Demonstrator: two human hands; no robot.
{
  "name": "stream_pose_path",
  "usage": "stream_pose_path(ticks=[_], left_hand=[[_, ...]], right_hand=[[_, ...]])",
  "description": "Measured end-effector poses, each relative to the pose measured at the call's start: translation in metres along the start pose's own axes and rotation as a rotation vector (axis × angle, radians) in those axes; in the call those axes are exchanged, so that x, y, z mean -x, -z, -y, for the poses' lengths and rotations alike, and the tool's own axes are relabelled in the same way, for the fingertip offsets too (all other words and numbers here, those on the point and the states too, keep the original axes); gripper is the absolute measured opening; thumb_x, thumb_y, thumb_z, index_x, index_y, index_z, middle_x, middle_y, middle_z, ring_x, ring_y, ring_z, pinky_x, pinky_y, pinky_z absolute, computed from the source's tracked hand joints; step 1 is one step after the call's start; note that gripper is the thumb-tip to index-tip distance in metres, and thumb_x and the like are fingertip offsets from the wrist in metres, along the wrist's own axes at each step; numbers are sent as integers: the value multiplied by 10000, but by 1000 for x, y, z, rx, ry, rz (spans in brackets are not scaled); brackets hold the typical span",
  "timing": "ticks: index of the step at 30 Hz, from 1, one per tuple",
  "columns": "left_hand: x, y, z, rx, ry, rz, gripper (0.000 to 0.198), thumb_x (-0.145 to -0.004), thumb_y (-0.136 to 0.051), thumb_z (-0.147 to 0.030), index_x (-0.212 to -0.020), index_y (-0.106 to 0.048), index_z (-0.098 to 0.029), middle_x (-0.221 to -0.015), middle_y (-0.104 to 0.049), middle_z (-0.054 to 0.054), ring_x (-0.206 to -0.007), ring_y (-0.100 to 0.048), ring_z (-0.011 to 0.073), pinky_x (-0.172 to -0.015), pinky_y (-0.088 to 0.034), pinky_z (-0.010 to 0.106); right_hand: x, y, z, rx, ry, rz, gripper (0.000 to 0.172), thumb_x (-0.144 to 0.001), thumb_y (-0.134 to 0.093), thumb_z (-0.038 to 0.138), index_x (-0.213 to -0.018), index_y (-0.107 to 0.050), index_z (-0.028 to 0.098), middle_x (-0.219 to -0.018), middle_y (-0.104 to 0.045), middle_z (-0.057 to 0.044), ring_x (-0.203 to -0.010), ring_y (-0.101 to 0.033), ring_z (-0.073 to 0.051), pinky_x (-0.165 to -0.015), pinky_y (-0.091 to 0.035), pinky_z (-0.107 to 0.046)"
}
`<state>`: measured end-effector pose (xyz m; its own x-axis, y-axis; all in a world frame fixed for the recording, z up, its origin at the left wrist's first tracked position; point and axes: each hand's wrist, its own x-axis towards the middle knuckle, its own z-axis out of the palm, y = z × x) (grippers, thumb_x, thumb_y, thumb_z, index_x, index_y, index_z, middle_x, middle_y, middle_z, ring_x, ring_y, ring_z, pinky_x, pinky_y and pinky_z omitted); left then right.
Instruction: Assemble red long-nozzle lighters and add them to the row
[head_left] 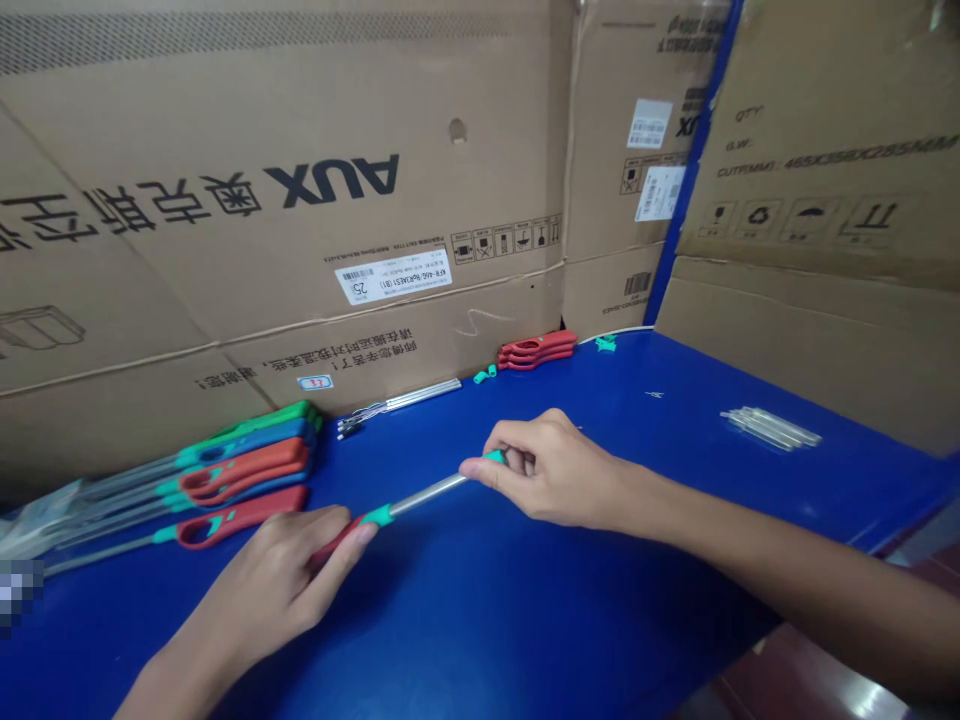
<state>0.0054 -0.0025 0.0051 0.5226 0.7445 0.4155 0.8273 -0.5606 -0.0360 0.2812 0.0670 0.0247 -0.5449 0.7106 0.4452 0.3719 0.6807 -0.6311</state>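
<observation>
Left hand clamps red handle, right hand pinches green cap on tube; finished-looking lighters stacked at tabletop left edge, spare handles unused at back edge.

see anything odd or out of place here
The cardboard box stands upside down, its AUX print inverted. Teal caps lie scattered by the red handles. The lighter between left hand and right hand looks intact.

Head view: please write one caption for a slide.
Left hand grips a red lighter, right hand pinches its teal tip, over a blue table near piled lighters.
</observation>
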Motion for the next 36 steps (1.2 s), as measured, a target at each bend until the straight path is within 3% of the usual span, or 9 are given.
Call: stream_pose_path(ticks=[4,10,14,19,24,30,36], left_hand=[[-2,0,-1,11,0,-6,418,-977,-402,-259,-566,-423,-187,-466,-429,-57,-385,-431,73,-453,-313,218],[1,-1,4,45,31,28,404,-967,-408,-240,-566,-389,-187,-468,-390,-67,-384,-399,64,-444,-304,206],[7,-2,12,78,83,65,396,-964,-395,-239,-571,-373,-191,-473,-372,-66,-390,-386,71,-443,-298,215],[11,-1,20,105,148,53,387,-957,-390,-237,-576,-336,-195,-496,-387,-54,-416,-400,82,-462,-301,229],[9,1,17,121,98,-13,374,-942,-399,-192,-574,-330,-194,-492,-373,-53,-414,-386,82,-454,-295,225],[6,2,14,116,73,-56,359,-920,-406,-139,-573,-336,-193,-494,-358,-54,-411,-375,77,-451,-293,216],[10,-4,20,137,78,-68,351,-914,-423,-140,-578,-338,-192,-506,-347,-56,-424,-364,76,-462,-291,218]], right_hand=[[0,-3,2,16,-37,-16,389,-895,-587,452,-642,-568,157,-454,-442,64,-419,-333,-47,-418,-245,-208],[-3,2,-7,-132,297,-38,31,-841,-641,115,-822,-634,139,-789,-622,-23,-667,-548,-92,-603,-444,-214],[-10,14,-14,-182,410,-46,143,-820,-598,15,-805,-655,145,-877,-642,-56,-795,-602,-128,-708,-499,-267],[-14,26,-18,-205,273,-139,107,-769,-735,139,-845,-668,171,-828,-665,-19,-700,-584,-114,-670,-504,-270],[-10,24,-12,-332,158,-160,187,-716,-801,223,-855,-688,167,-786,-683,-11,-666,-600,-117,-612,-504,-260],[-10,19,-13,-377,237,-183,112,-717,-728,100,-809,-697,154,-793,-645,-28,-671,-562,-119,-617,-479,-280],[-8,17,-10,-395,206,-168,218,-654,-646,38,-823,-691,168,-813,-611,-11,-677,-550,-108,-621,-494,-263]])
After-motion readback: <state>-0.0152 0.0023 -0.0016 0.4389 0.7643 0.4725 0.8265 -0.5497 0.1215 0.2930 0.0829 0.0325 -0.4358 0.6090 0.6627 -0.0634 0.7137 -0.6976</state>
